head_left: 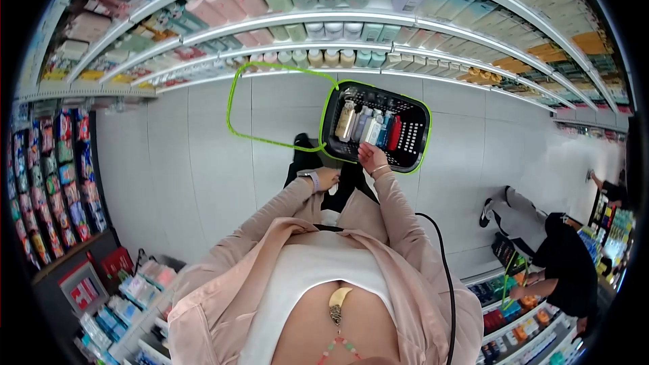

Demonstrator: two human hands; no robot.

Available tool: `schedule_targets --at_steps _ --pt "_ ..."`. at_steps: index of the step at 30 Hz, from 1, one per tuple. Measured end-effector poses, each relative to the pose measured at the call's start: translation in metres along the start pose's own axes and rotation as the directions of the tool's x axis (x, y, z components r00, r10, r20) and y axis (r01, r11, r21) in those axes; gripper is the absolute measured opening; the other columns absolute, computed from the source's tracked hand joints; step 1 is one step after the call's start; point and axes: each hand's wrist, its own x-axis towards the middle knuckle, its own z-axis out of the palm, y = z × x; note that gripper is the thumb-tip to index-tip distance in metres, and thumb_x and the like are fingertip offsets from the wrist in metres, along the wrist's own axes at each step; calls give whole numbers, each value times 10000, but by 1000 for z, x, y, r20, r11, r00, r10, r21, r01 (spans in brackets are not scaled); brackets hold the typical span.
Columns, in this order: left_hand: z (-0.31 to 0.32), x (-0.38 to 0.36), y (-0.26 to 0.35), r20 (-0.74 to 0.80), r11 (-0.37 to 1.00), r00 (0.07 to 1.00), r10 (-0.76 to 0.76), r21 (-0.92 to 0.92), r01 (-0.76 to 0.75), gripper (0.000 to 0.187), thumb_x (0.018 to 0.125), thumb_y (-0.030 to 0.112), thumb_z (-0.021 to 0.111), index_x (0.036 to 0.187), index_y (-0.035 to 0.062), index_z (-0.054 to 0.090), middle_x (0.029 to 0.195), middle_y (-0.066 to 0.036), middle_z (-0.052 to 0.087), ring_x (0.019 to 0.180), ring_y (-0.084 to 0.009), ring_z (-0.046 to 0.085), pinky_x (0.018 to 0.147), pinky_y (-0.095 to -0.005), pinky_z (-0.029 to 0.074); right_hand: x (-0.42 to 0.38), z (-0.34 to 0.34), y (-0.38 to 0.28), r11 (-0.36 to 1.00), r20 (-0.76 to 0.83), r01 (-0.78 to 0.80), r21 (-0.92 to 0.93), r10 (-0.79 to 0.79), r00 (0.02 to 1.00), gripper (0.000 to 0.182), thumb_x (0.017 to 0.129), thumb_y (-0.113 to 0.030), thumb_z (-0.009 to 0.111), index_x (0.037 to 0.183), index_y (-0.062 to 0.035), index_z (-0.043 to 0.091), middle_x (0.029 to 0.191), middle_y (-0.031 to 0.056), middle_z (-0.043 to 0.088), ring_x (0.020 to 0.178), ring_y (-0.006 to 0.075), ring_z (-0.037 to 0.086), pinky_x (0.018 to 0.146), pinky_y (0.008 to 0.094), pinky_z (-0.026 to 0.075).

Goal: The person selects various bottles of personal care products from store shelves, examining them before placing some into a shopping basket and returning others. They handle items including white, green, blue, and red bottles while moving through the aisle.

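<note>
A black basket (414, 157) with a bright green rim stands on the floor; its green handle (230, 105) is folded out to the left. Inside, several bottles stand in a row, among them a cream one (346, 120), a white one (371, 131) and a red item (394, 133). My right hand (371, 157) is at the basket's near edge, fingers bent together at the base of the white bottle; whether it grips it is unclear. My left hand (327, 178), with a watch on the wrist, is by my knee, left of the basket, its fingers partly hidden beside a small white thing.
Shelves (378, 17) of bottles curve across the far side. A rack of colourful packets (51, 182) stands at the left, boxed goods (128, 304) at the lower left. At the right a person in black (568, 270) bends beside another basket (506, 251). A black cable (443, 250) hangs at my side.
</note>
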Motion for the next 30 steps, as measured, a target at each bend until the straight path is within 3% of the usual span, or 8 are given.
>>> schedule_targets --at_steps 2,4,8,11,14,17,19,30 --pt "-1 -8 2 -148 995 985 -87 -53 80 293 781 168 459 1023 11 512 963 -190 552 912 -335 513 818 -378 396 -6 -16 4 997 -32 -55 -49 54 998 148 804 -171 482 912 -95 548 844 33 592 739 161 552 633 301 456" --pt "12 -8 -12 -419 996 905 -72 -78 44 273 781 146 451 1008 7 512 954 -191 550 918 -334 505 813 -379 394 -6 -27 9 991 -69 -96 -89 90 994 150 804 -178 481 910 -94 546 847 34 590 746 161 550 627 301 456" --pt "22 -5 -25 -405 985 903 -143 -145 91 270 782 145 450 1010 14 513 960 -187 553 914 -332 511 807 -377 400 -12 -38 16 946 -162 -192 -262 153 975 178 803 -215 490 927 -93 529 864 40 589 758 168 551 625 295 452" --pt "33 3 -34 -361 969 911 -202 -211 131 269 785 152 450 1008 17 516 970 -186 553 918 -329 514 805 -372 404 -23 -35 8 829 -195 -151 -538 52 979 187 782 -225 509 911 -93 538 845 45 594 709 169 564 576 291 442" --pt "42 6 -60 -278 951 920 -275 -219 218 268 790 166 438 994 19 531 988 -182 552 933 -323 513 811 -365 404 -26 -39 0 757 -169 -147 -636 49 984 191 783 -234 506 907 -92 539 809 37 585 669 160 556 566 287 438" --pt "34 0 -80 -274 952 922 -274 -211 221 270 792 169 422 986 25 543 987 -177 555 939 -321 513 815 -365 405 -24 -39 -2 754 -194 -169 -635 56 979 197 784 -248 500 908 -97 532 787 34 576 675 151 547 585 300 436" --pt "30 -3 -89 -432 929 834 -343 -287 234 269 793 166 412 979 29 550 981 -173 559 938 -322 512 812 -371 407 -27 -36 -3 765 -214 -172 -621 45 976 211 789 -255 490 931 -104 526 797 37 580 697 150 548 606 313 434" --pt "20 23 -84 -413 949 874 -257 -279 147 224 774 166 457 929 51 570 913 -172 581 872 -314 546 785 -367 426 -43 -7 15 670 -199 -165 -724 25 980 276 812 -265 461 1009 -80 515 895 68 587 777 171 561 669 309 448"
